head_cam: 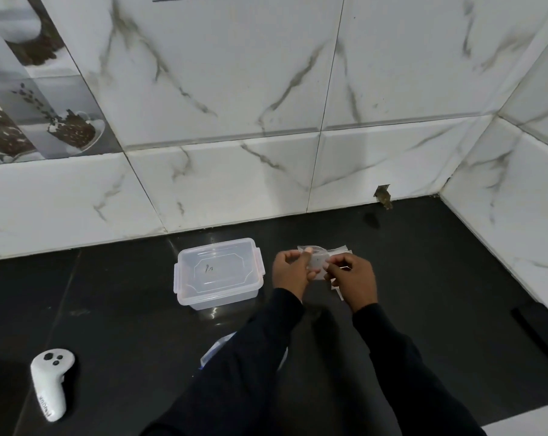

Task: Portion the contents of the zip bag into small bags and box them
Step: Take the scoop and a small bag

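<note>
Pinching 1 small bag (pixel 317 262) (box (pixel 217 273) lidded).

both arms wear long black sleeves (pixel 241 366) reaching the wrists, leaving each hand bare.

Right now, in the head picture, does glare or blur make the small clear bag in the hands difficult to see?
In the head view, yes: the small bag, pinched by left hand and right hand, looks soft and merges with pale bags behind it; the glossy black counter carries faint glare streaks beside the clear box; wall tile lines tilt.
</note>
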A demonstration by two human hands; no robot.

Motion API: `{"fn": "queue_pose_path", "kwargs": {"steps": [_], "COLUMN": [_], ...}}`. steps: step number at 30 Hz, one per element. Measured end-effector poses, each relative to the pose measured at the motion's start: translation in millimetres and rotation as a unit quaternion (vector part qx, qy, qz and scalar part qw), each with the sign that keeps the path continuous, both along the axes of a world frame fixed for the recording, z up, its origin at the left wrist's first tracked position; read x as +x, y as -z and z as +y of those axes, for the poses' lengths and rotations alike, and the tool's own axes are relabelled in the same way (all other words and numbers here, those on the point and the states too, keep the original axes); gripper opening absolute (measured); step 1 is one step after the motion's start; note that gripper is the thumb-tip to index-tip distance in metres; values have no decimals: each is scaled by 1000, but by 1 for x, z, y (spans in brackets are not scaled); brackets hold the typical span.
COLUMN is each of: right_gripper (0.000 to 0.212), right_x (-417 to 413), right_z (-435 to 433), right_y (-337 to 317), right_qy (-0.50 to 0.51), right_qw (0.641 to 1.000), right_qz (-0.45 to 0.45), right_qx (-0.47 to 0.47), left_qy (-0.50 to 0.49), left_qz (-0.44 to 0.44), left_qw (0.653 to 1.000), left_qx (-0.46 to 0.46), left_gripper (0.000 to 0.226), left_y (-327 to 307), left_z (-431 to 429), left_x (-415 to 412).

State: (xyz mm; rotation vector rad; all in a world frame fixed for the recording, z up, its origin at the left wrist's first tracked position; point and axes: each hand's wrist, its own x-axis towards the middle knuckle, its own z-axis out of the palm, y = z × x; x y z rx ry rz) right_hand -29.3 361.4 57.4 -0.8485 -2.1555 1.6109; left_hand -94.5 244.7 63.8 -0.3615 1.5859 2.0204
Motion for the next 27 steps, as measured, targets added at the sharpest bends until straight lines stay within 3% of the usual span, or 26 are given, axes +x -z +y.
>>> {"fn": "queue_pose_path", "kwargs": {"steps": [3, 8, 12, 16, 20, 24, 27], "right_gripper": [3, 2, 4, 10, 27, 11, 12], "right_x": [20, 36, 44, 51, 45, 41, 41], "right_z": [-24, -58, -76, -87, -98, -102, -107], "right_y": [-18, -26, -25, -31, -37, -45, -48], "right_qy": [-1, -4, -45, -77, -82, -114, -89], "right_qw": [999, 994, 995, 994, 990, 983, 980], "right_qz": [51, 103, 80, 69, 5, -23, -14], "right_qx": [-15, -45, -43, -26, 110, 141, 179], "left_qy": [-37, -73, -42, 6, 38, 86, 113], "left_qz": [45, 103, 193, 242, 257, 283, 324], "left_qw": [998, 990, 958, 929, 917, 901, 872], "left_qx": [-15, -56, -208, -279, -302, -316, -351], "left_gripper": [34, 20, 15, 18, 15, 22, 21], "left_y": [-22, -47, -51, -57, -61, -62, -65], "left_z": [-20, -46, -67, -83, -97, -115, -129], "left_x": [9, 22, 27, 36, 47, 54, 60]}}
